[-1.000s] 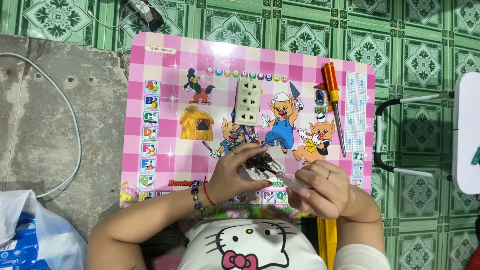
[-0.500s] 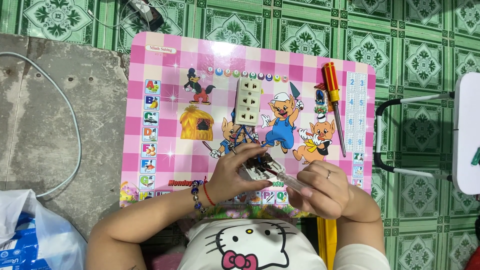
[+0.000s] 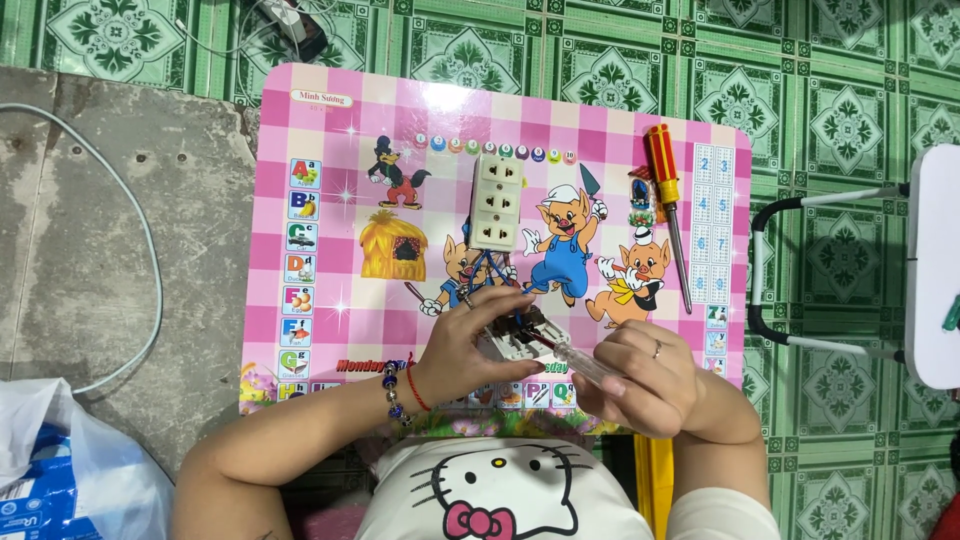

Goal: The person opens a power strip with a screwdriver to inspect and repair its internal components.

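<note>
My left hand [image 3: 470, 345] grips a small white electrical box [image 3: 520, 345] with its dark inside exposed, near the front edge of a pink checked child's table [image 3: 330, 180]. My right hand [image 3: 640, 380] holds a clear-handled screwdriver [image 3: 575, 360] whose tip points into that box. Thin blue and red wires [image 3: 485, 270] run from the box up to a cream triple socket strip [image 3: 497, 202] lying at the table's middle. A screwdriver with a red and yellow handle [image 3: 667, 195] lies on the table's right side.
Green patterned floor tiles [image 3: 830, 110] surround the table. A grey concrete slab [image 3: 100, 230] with a white cable [image 3: 150, 250] lies left. A white plastic bag [image 3: 60, 470] sits bottom left. A white stool with a black frame [image 3: 935, 270] stands at the right.
</note>
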